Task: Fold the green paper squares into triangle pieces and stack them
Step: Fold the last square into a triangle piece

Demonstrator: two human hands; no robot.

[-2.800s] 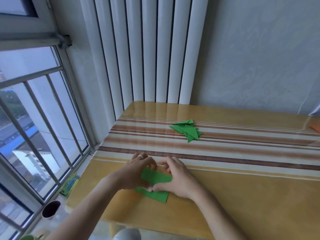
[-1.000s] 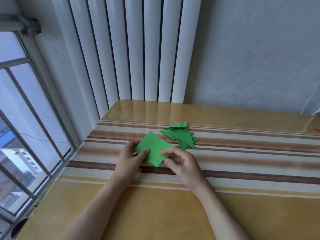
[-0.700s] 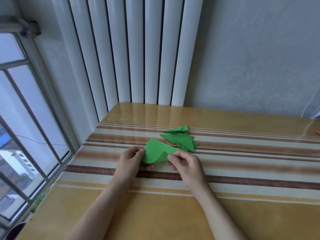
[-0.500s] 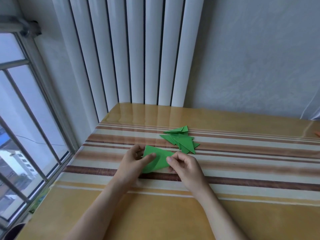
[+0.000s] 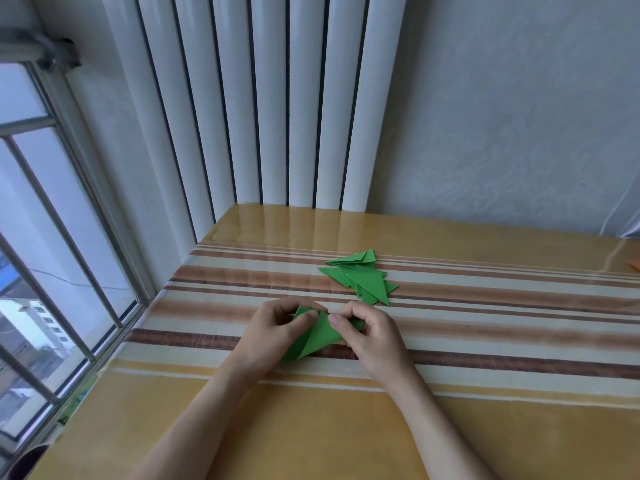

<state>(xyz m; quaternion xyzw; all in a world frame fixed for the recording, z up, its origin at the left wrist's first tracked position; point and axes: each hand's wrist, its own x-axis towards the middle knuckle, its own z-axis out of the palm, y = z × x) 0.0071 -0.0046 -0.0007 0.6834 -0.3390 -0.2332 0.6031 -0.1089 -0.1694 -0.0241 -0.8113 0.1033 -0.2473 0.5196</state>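
Just below the middle of the frame, both hands are working one sheet of green paper (image 5: 317, 336), bent over on itself into a rough triangle with its point aimed toward the lower left. Left hand (image 5: 273, 329) has its thumb and fingers curled round the upper left edge, pinching it. Right hand (image 5: 372, 336) pinches the right side the same way, thumb on top. The fold looks loose to me, more of a soft curve than a pressed crease, so I'd say this piece is only partway done.

Up and to the right of the hands, near but apart, sits a messy pile of finished green paper triangles (image 5: 363, 282) on the glossy striped yellow and brown tabletop (image 5: 485, 341). Can't count them exactly since they overlap, but it's several. It's more a fanned heap than a neat stack, so tidying is probably left too.

No spare unfolded green squares show anywhere on the table, so I can't tell how many remain. White ribbed radiator (image 5: 277, 98) stands behind, barred window (image 5: 52, 254) on the left.
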